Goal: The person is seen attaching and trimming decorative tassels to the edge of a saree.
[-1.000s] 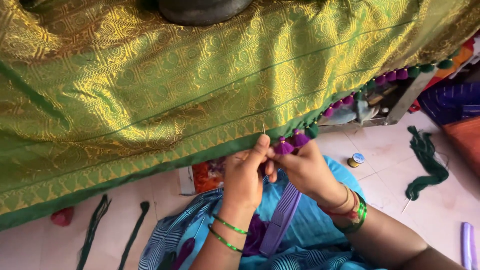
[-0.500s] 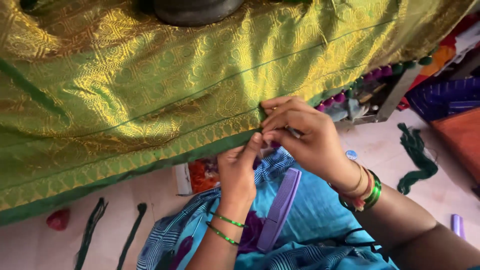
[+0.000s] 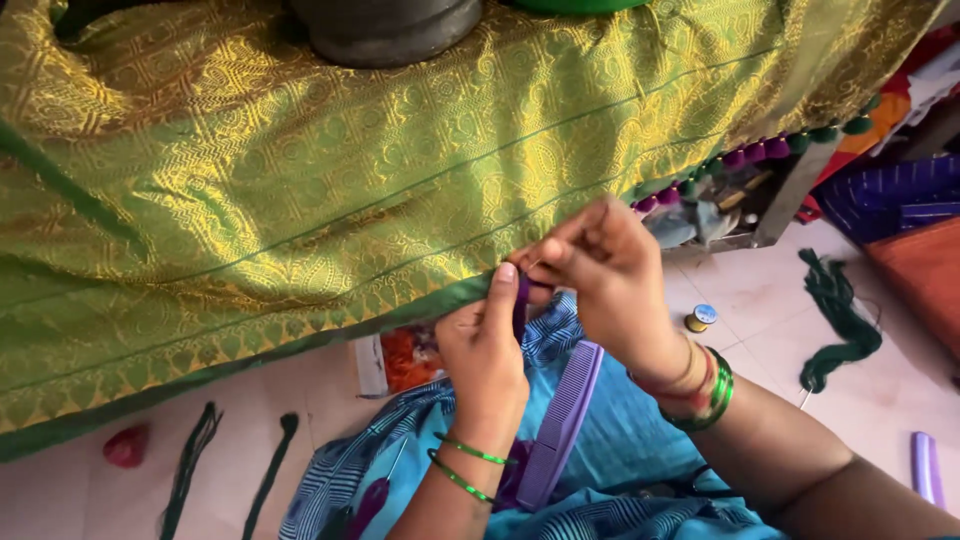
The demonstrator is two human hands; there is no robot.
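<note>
L hand (image 3: pixel 487 345) pinches a purple thread tuft (image 3: pixel 521 296) vs the green-gold sari's hem (image 3: pixel 300 335), thumb up toward 12. R hand (image 3: pixel 610 275) sits at 2 o'clock of it, fingertips pressed together on the same spot. Hem axis runs 8 to 2; both hands equally near.

You see a pale tiled floor (image 3: pixel 740 290) along the bottom of the frame. A dark round pot (image 3: pixel 385 30) sits at the top. Soft daylight falls on the floor at the right.
</note>
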